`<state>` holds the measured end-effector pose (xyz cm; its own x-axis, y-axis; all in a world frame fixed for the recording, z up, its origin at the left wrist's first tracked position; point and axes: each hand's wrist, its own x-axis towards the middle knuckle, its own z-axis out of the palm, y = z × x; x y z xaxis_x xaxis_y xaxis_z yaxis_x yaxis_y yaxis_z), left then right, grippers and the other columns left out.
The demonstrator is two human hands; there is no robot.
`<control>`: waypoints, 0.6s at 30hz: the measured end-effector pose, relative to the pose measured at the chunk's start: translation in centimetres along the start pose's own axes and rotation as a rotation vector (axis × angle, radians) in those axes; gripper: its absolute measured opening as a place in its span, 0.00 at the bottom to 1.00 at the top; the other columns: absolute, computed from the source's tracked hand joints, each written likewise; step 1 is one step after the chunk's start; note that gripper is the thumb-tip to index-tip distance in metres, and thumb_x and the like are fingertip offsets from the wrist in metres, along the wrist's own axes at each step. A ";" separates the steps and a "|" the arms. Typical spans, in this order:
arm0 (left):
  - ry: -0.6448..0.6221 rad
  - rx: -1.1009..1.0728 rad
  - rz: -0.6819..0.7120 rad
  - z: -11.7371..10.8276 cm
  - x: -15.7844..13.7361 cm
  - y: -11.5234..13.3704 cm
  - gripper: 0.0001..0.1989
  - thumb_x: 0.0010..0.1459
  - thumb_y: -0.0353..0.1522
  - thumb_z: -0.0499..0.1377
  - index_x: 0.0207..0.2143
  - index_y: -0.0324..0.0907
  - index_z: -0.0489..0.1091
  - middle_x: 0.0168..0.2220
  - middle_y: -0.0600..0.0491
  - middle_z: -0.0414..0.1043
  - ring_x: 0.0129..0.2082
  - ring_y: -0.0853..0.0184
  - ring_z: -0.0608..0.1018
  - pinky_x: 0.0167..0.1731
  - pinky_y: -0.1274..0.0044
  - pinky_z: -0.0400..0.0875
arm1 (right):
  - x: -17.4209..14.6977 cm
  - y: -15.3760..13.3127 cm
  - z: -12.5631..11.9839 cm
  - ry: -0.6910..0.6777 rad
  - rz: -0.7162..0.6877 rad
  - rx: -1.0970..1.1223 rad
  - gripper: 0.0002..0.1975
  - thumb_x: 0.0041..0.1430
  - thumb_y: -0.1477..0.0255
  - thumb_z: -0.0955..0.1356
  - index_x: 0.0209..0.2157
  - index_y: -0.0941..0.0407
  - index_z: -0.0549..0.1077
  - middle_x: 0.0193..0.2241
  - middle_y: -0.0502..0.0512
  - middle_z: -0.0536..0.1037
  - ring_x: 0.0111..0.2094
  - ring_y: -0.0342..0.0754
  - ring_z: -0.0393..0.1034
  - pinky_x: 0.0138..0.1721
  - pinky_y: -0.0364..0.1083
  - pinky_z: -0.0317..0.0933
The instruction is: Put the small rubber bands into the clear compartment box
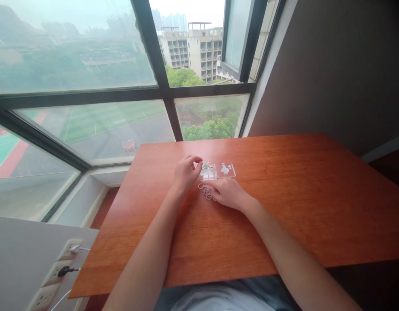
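Window (163, 91) beyond the box, 1 pane swung open, buildings (199, 49) and trees (215, 128) outside. Grey wall (316, 65) well right of the box. Reddish-brown wooden desk (290, 181) under the box. Strip of 3 sockets (44, 299) on the low wall, well apart from the box, to its lower left.

Left hand (187, 170) at the box's left edge, fingers bent, thumb and forefinger tips close together; cannot tell if they pinch anything. Right hand (230, 192) just on the near side of the box, fingers curled down at the rings; cannot tell if it grips a ring.

Clear box (208, 176) lies open on the desk between the 2 hands, small pieces (205, 166) inside, too tiny to name. Clear lid (225, 169) flat, just right of the box, pale patch on it. Loose pile of rings (208, 196) on the desk, near side of the box, several overlapping.
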<state>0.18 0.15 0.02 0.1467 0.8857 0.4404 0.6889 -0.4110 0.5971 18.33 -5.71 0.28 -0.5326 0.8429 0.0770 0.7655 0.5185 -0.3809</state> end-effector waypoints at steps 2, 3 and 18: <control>0.006 -0.004 0.002 -0.2 -0.1 0.1 0.06 0.56 0.32 0.57 0.34 0.43 0.73 0.34 0.54 0.73 0.24 0.73 0.70 0.30 0.79 0.65 | 0.0 -0.4 0.3 -0.021 -0.022 -0.033 0.16 0.63 0.70 0.60 0.50 0.46 0.71 0.39 0.51 0.79 0.38 0.46 0.72 0.34 0.42 0.55; 0.007 -0.007 0.003 -0.2 -0.1 0.1 0.06 0.56 0.31 0.57 0.34 0.43 0.73 0.33 0.54 0.73 0.24 0.73 0.70 0.30 0.79 0.65 | -0.1 -0.5 0.3 -0.032 -0.027 -0.052 0.16 0.63 0.70 0.60 0.49 0.46 0.71 0.38 0.51 0.79 0.37 0.46 0.72 0.34 0.42 0.54; -0.015 -0.006 -0.001 -0.3 -0.2 0.3 0.05 0.55 0.30 0.57 0.33 0.42 0.73 0.33 0.55 0.73 0.24 0.73 0.70 0.30 0.79 0.65 | -0.4 1.6 -0.5 -0.089 0.109 -0.055 0.11 0.59 0.72 0.62 0.39 0.51 0.74 0.36 0.51 0.79 0.36 0.45 0.71 0.33 0.42 0.54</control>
<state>0.19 -0.21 0.29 0.1571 0.8892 0.4298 0.6849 -0.4116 0.6012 19.95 -5.11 0.14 -0.4731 0.8799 -0.0450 0.8379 0.4335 -0.3317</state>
